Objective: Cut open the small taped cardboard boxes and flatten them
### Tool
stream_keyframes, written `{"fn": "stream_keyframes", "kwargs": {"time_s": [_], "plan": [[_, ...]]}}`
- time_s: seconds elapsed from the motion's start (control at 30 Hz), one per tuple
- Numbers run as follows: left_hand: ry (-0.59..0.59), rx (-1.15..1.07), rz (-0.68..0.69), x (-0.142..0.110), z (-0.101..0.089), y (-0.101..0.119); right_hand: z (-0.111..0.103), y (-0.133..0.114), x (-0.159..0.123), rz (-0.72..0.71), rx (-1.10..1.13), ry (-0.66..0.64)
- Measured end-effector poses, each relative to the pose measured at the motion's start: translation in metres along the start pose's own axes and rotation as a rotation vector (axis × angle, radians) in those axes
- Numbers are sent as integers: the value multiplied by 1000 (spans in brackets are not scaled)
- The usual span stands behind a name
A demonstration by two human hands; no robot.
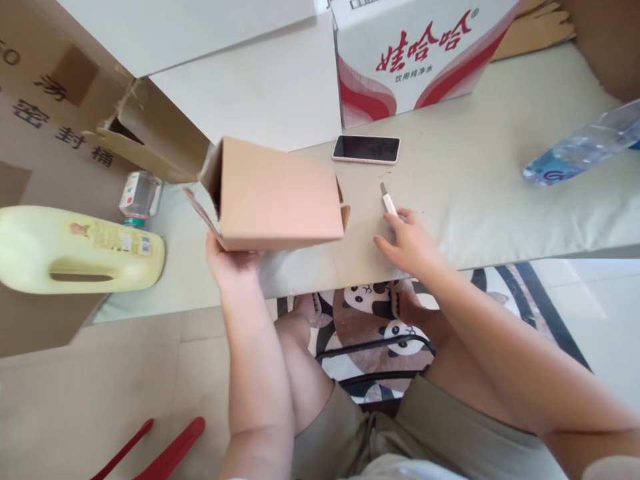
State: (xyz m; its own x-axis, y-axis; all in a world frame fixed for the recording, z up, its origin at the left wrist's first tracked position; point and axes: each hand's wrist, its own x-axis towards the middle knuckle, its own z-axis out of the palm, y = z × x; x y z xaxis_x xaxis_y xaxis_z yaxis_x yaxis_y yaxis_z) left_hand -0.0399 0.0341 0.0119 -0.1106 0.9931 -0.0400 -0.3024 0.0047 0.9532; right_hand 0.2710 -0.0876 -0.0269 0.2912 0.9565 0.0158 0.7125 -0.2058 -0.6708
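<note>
A small brown cardboard box (280, 193) is tilted over the near part of the covered table, its end flaps loose at both sides. My left hand (233, 263) grips it from below at the lower left corner, with the fingers partly hidden under it. To the right, a white utility knife (389, 201) lies with its blade pointing away from me. My right hand (407, 243) is at the knife's near end, thumb and fingers spread; the fingertips reach the handle, but no grip closes round it.
Behind the knife lies a phone (367, 149), in front of a white-and-red carton (420, 60). A yellow jug (30, 247) and a small clear bottle (141, 195) are at left beside a large carton (55, 140). A water bottle (585, 147) lies at right.
</note>
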Motion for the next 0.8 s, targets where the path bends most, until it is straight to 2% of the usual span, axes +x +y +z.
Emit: {"fn": "stream_keyframes", "kwargs": {"time_s": [0.1, 0.23, 0.3, 0.37, 0.47, 0.6, 0.7, 0.8], "plan": [[88, -154, -265, 2, 1, -5, -5, -8, -3, -126, -8, 14], [16, -106, -371, -10, 13, -7, -10, -21, -7, -301, 169, -124], [6, -54, -287, -17, 20, -7, -9, -25, -8, -341, 252, -162], [23, -10, -112, -21, 27, -8, -8, -27, -9, -367, 353, -172], [8, 9, 84, -24, 35, -10, -6, -29, -9, -319, 494, -180], [53, -38, 101, -22, 37, -12, -4, -26, -9, -155, 531, -212], [102, -32, 138, -20, 37, -14, -2, -24, -9, -143, 513, -233], [61, -25, 166, -21, 39, -16, -2, -25, -9, -147, 496, -229]]}}
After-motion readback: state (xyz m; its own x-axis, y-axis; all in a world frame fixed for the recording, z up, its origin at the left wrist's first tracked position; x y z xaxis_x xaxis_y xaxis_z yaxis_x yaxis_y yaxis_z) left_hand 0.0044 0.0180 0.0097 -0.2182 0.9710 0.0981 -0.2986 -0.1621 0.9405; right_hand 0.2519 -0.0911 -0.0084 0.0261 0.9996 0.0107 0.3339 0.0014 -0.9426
